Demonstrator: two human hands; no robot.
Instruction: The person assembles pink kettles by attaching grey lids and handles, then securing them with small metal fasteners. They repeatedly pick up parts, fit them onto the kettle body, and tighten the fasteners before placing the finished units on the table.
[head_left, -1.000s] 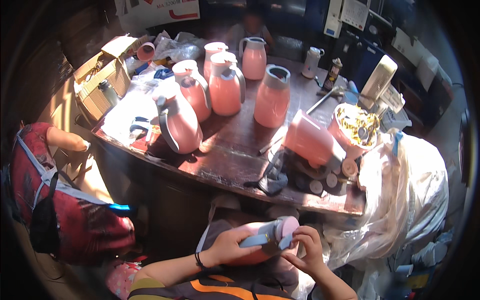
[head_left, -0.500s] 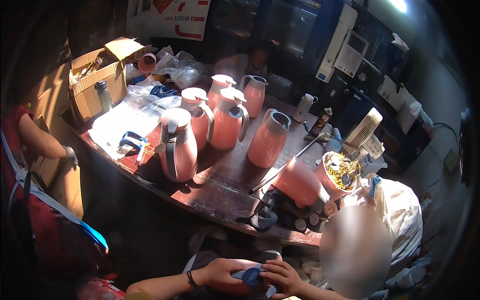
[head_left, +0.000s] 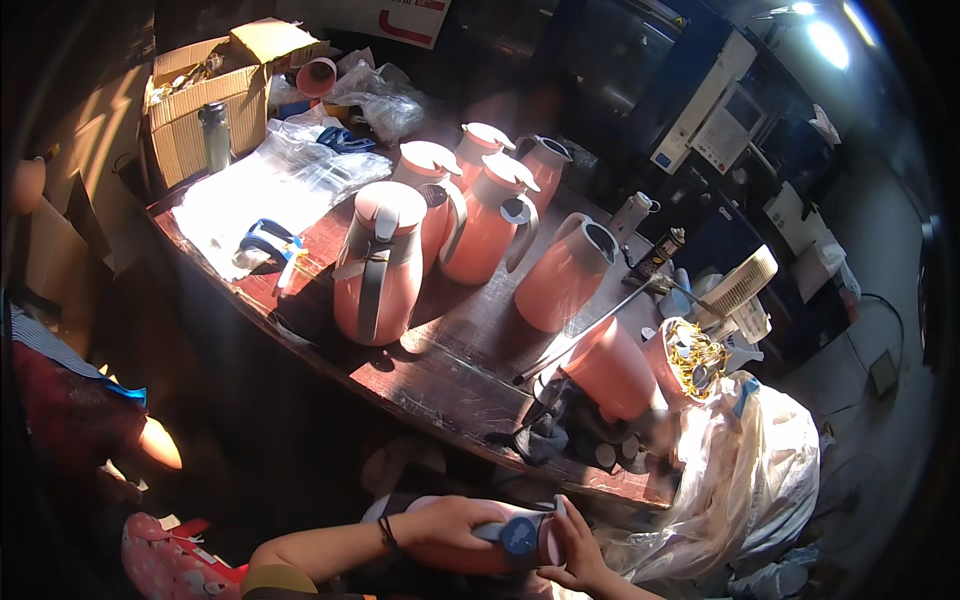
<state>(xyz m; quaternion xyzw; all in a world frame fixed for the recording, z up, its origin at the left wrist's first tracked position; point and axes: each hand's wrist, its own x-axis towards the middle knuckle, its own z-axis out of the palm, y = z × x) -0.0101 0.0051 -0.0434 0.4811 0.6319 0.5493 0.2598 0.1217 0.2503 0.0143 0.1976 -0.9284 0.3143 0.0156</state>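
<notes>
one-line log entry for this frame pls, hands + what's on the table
left hand: grips pink jug lying across lap | right hand: at its blue-capped end | table: more pink jugs, cardboard box

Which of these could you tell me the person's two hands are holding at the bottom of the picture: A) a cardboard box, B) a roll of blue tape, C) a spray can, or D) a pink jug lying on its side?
D: the left hand and right hand both grip a pink jug lying sideways in the lap, below the wooden table.
</notes>
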